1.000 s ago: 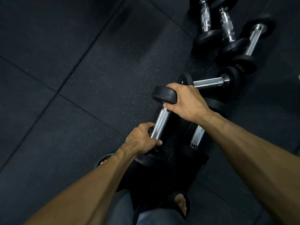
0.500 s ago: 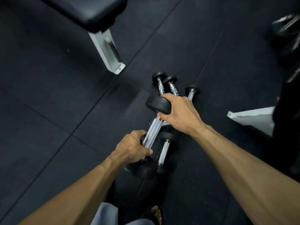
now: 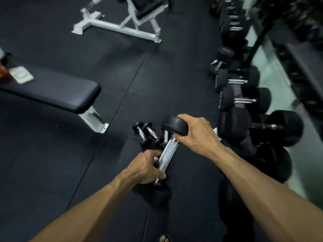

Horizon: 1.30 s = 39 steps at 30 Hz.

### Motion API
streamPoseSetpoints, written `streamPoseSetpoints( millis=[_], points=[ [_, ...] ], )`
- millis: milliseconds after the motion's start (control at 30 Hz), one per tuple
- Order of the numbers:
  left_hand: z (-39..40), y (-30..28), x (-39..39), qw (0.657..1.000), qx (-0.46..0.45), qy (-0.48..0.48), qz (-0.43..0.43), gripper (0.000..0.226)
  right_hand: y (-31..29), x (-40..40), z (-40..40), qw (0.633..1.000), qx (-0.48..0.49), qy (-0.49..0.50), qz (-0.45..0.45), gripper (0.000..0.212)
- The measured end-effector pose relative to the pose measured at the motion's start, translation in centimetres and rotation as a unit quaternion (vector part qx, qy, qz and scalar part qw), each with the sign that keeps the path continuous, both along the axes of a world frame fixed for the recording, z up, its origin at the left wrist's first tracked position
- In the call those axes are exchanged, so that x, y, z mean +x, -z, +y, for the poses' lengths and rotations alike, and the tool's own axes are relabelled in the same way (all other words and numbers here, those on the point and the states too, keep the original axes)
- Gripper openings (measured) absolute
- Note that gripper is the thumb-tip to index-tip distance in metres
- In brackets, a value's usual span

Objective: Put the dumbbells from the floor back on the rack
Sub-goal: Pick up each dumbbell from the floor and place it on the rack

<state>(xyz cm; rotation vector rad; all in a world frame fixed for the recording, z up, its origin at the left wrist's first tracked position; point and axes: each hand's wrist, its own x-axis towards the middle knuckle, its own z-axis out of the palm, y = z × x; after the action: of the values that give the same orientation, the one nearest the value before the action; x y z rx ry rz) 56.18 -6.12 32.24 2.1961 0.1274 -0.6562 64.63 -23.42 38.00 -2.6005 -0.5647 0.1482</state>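
dumbbell (image 3: 168, 155) – both hands gripping | rack (image 3: 244, 105) – dumbbells aboard

Pretty clearly a gym, free-weights corner. The floor is black speckled rubber matting (image 3: 52, 172) laid in big tiles with visible seams. On the right a long dark rack (image 3: 253, 49) holds a row of black round-headed dumbbells with chrome handles (image 3: 243, 100), and two small chrome-and-black dumbbells (image 3: 146, 133) lie loose on the floor. There's a flat bench with black padding on a white metal frame (image 3: 52, 91) on the left, plus a white-framed adjustable bench (image 3: 122, 23) further back.
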Motion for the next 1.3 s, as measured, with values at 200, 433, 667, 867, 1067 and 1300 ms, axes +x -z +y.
streamPoseSetpoints(
  millis=[200, 433, 667, 867, 1067, 1300],
  points=[
    [-4.5, -5.7, -0.9, 0.995, -0.024, 0.086, -0.051, 0.03, -7.4, -4.9, -5.4, 0.995, -0.037, 0.085, -0.045, 0.052],
    [-13.7, -10.7, -2.7, 0.971, -0.048, 0.211, -0.106, 0.023, -13.0, -12.0, -15.2, 0.972, -0.058, 0.203, -0.103, 0.058],
    [-27.0, -12.9, -8.1, 0.94, -0.066, 0.319, -0.103, 0.031, -15.7, -21.8, -27.3, 0.944, -0.076, 0.304, -0.102, 0.053],
    [-40.1, -12.3, -15.1, 0.905, -0.103, 0.405, -0.08, 0.034, -16.8, -31.5, -39.0, 0.916, -0.114, 0.376, -0.076, 0.053],
    [-50.6, -12.2, -20.0, 0.872, -0.081, 0.476, -0.08, 0.03, -16.2, -38.3, -48.7, 0.886, -0.099, 0.451, -0.046, 0.052],
    [-57.7, -12.0, -19.2, 0.867, -0.034, 0.492, -0.076, 0.028, -14.5, -38.9, -55.8, 0.872, -0.053, 0.485, -0.039, 0.046]
  ],
)
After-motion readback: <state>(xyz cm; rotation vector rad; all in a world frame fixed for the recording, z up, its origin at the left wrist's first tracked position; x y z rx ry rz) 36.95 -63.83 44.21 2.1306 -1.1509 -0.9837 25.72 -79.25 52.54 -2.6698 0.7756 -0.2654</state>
